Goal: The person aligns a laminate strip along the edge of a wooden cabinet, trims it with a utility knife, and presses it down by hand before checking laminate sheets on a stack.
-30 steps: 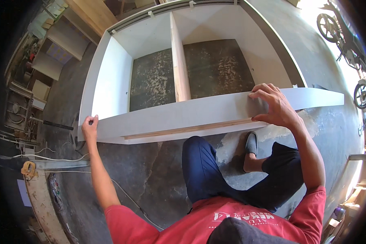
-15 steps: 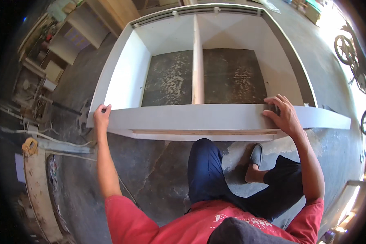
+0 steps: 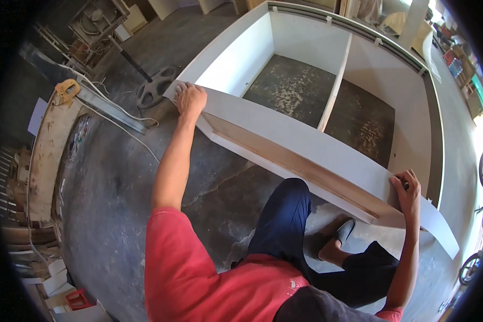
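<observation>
A long white strip lies along the near edge of a white, open-topped cabinet carcass on the floor. Its right end sticks out past the cabinet's corner and bends downward. At the strip's left end, my left hand is closed over the edge, fingers on top. My right hand is at the strip near the cabinet's right corner, fingers curled around a small dark object that is mostly hidden. A wooden divider splits the carcass into two compartments.
Left of the cabinet stand a dark spoked wheel and a metal beam with a pale cable. A yellow-handled saw rests by a worn board. My bent knee is close to the cabinet's near side. A red crate sits lower left.
The view has turned, so the cabinet now appears slanted. My left hand has gone from a pinch at the strip's end to fingers laid over it. My right hand is nearer the cabinet's right corner.
</observation>
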